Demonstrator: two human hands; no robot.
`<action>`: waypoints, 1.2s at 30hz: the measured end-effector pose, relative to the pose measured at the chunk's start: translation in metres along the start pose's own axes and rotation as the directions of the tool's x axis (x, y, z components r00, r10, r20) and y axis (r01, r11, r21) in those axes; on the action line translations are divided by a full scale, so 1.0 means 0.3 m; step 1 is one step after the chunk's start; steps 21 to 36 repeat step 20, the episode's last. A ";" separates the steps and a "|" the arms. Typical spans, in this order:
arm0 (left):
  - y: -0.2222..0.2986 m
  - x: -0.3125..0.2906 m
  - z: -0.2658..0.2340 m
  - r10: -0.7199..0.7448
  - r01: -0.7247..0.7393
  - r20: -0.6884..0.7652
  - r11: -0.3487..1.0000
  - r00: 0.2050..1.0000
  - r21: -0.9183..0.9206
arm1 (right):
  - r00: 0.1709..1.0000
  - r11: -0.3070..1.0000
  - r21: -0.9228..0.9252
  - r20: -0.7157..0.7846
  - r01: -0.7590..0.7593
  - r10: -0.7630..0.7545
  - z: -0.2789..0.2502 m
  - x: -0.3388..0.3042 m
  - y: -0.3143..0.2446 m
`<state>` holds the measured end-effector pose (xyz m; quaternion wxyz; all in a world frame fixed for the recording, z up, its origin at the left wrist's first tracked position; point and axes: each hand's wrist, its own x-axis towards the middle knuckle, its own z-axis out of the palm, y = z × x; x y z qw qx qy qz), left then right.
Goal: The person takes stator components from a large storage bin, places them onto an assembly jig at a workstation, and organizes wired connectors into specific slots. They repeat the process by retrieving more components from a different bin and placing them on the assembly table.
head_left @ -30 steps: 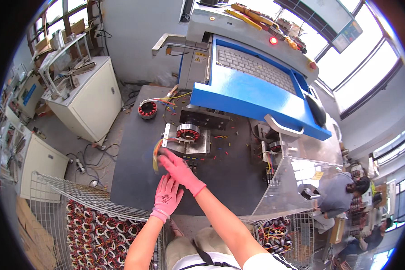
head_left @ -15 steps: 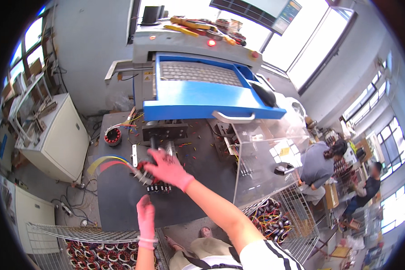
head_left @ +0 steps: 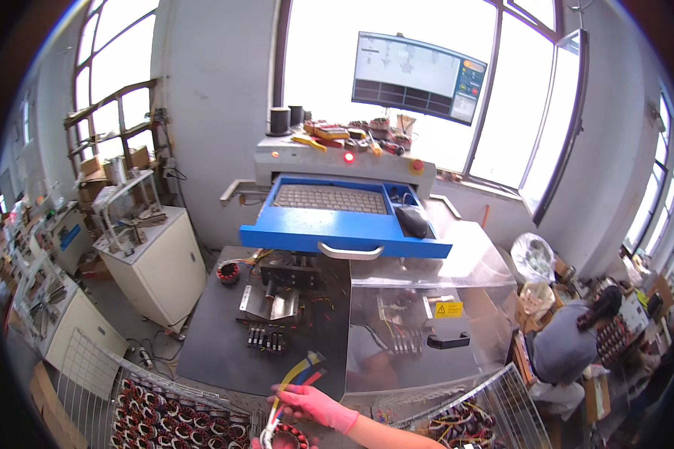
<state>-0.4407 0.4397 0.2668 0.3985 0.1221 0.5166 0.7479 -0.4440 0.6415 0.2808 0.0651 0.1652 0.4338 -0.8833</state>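
Observation:
At the lower edge, a ring-shaped motor stator (head_left: pixel 301 434) with red windings is in my left hand (head_left: pixel 256 444), which is mostly cut off by the picture's edge. My pink-gloved right hand (head_left: pixel 318 404) is closed around the stator's lead wires (head_left: pixel 298 372), yellow, red and blue, whose loose ends point up and away. White sleeving covers the wires close to the ring. Beyond my hands, a metal fixture (head_left: pixel 281 305) with a dark post stands on the black tabletop (head_left: pixel 225 352). A row of terminal clamps (head_left: pixel 266 339) sits in front of it.
Another stator (head_left: pixel 228 273) rests at the table's far left. A clear cover (head_left: pixel 442 374) with a black handle encloses the right station. Above is a blue keyboard drawer (head_left: pixel 314 228). Wire baskets of stators (head_left: pixel 172 415) stand near left and right. A person (head_left: pixel 569 344) works at right.
The stator has left the fixture area and come back toward me, below the table's near edge. My right hand moved from the stator to its wires. The view has tilted up.

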 end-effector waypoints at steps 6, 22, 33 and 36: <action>-0.145 -0.178 0.096 0.069 -0.073 -0.135 0.997 0.988 -0.024 | 0.998 0.908 0.418 0.049 0.016 -0.040 -0.012 -0.187 0.148; -0.130 -0.915 -0.187 0.041 -0.347 -0.362 0.400 0.931 -0.848 | 0.938 0.691 -0.670 0.345 0.271 -0.034 0.795 -0.371 0.569; -0.130 -0.915 -0.187 0.041 -0.347 -0.362 0.400 0.931 -0.848 | 0.938 0.691 -0.670 0.345 0.271 -0.034 0.795 -0.371 0.569; -0.130 -0.915 -0.187 0.041 -0.347 -0.362 0.400 0.931 -0.848 | 0.938 0.691 -0.670 0.345 0.271 -0.034 0.795 -0.371 0.569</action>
